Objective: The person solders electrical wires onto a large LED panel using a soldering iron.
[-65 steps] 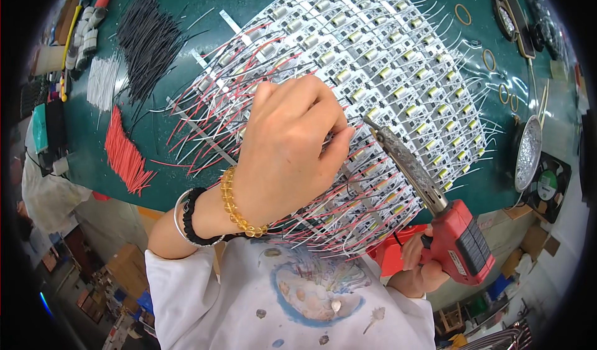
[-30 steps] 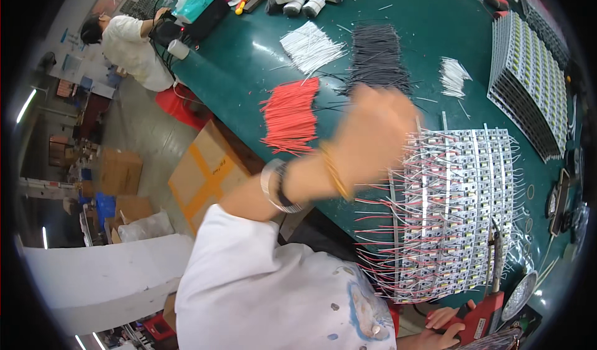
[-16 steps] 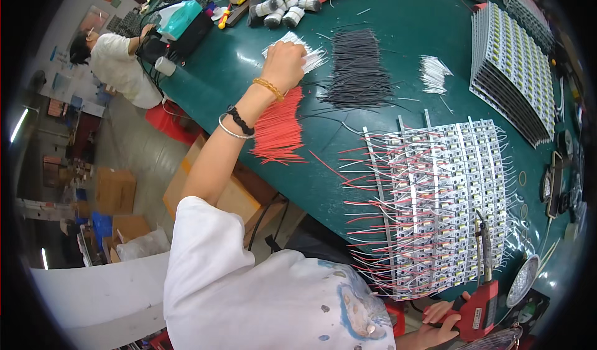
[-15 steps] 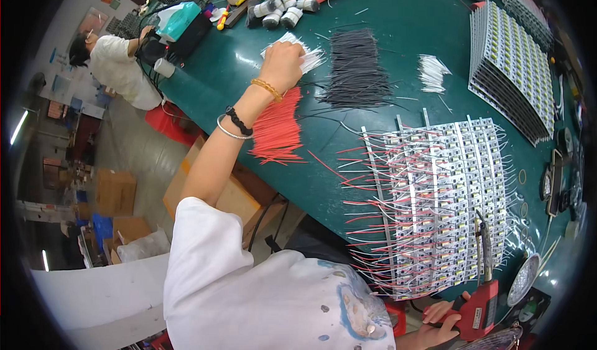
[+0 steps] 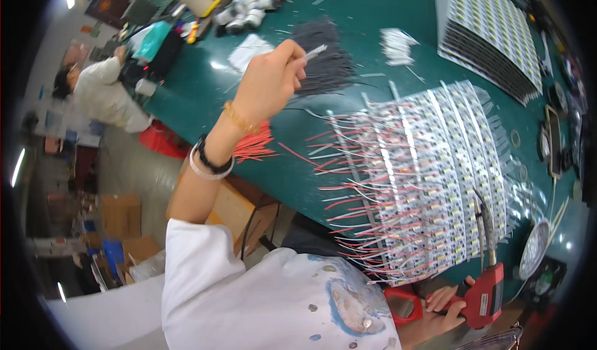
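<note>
Above the bench, my left hand is closed in a pinch, and the white ends of some wires stick out past its fingertips. Behind and below that hand lie a pile of white wires, a wide pile of black wires and a partly hidden pile of red wires. At the lower right, my right hand grips a red soldering gun, its dark tip pointing up over the circuit boards. Rows of red and white wires stick out from the boards' left side.
A stack of boards stands at the far right, near a small pile of short white pieces. A round metal dish sits right of the soldering gun. Small jars stand at the back. At the left is another person.
My left hand has lifted off the white wire pile, with white wires between its fingers. The view has shifted, and my right hand still grips the soldering gun.
</note>
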Demonstrator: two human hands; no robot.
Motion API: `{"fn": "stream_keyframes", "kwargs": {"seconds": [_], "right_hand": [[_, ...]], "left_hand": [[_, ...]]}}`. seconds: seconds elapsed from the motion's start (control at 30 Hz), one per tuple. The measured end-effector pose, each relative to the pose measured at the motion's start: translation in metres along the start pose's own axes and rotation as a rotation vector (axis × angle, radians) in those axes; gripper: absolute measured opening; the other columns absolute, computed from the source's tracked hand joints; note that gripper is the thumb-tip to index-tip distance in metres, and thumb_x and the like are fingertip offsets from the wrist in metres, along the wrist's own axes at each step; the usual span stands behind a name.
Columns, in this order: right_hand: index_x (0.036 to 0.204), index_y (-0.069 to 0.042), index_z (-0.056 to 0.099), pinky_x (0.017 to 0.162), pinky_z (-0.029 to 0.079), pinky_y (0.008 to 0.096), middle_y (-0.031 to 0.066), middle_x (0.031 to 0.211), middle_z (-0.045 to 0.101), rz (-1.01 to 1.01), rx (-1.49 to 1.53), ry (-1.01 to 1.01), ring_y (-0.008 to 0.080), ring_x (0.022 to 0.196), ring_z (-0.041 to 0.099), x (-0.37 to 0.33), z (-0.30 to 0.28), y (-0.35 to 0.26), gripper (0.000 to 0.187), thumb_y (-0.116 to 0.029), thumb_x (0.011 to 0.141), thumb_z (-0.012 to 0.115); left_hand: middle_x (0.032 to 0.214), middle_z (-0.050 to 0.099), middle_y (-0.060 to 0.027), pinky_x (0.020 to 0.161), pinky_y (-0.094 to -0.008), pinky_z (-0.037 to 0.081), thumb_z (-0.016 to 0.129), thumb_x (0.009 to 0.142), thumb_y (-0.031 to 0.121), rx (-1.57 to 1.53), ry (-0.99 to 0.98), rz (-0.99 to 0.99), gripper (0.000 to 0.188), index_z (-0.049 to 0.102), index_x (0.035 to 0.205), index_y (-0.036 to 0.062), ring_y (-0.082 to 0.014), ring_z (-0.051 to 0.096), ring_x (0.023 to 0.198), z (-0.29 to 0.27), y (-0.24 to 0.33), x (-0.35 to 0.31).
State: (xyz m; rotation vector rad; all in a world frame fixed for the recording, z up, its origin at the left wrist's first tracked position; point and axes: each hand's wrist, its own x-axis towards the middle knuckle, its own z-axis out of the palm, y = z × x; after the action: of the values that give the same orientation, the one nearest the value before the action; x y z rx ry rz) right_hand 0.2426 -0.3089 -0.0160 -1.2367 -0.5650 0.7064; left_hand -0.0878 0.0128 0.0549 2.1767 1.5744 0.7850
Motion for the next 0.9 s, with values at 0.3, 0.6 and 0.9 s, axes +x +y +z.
{"fn": "stream_keyframes", "kwargs": {"seconds": [0.3,0.6,0.9], "right_hand": [[0.132,0.011,0.037,0.047,0.043,0.0297,0.0026,0.052,0.048,0.048,0.09,-0.156,0.0149,0.041,0.047,-0.011,-0.006,-0.004,0.07,-0.041,0.092,0.063],[0.128,0.009,0.038,0.039,0.04,0.027,0.0019,0.048,0.047,-0.002,-0.008,-0.16,0.0129,0.035,0.043,-0.014,-0.015,-0.003,0.067,-0.045,0.093,0.059],[0.125,0.008,0.042,0.044,0.042,0.0282,0.0032,0.053,0.051,-0.025,0.128,-0.161,0.0136,0.04,0.048,-0.029,-0.04,0.019,0.065,-0.043,0.09,0.062]], "left_hand": [[0.074,0.059,-0.0081,0.056,-0.0293,0.043,0.067,0.079,-0.003,-0.437,-0.327,0.085,0.007,0.061,0.079,0.0006,-0.0192,0.055,0.061,0.081,0.119,-0.07],[0.069,0.055,-0.0077,0.049,-0.0338,0.042,0.069,0.081,0.003,-0.282,-0.131,0.181,0.013,0.057,0.078,0.0028,-0.0244,0.055,0.056,0.14,0.143,-0.086],[0.068,0.055,-0.0044,0.054,-0.0339,0.035,0.071,0.078,0.003,-0.105,-0.123,0.247,0.013,0.058,0.079,0.0047,-0.0211,0.048,0.055,0.153,0.151,-0.095]]}}
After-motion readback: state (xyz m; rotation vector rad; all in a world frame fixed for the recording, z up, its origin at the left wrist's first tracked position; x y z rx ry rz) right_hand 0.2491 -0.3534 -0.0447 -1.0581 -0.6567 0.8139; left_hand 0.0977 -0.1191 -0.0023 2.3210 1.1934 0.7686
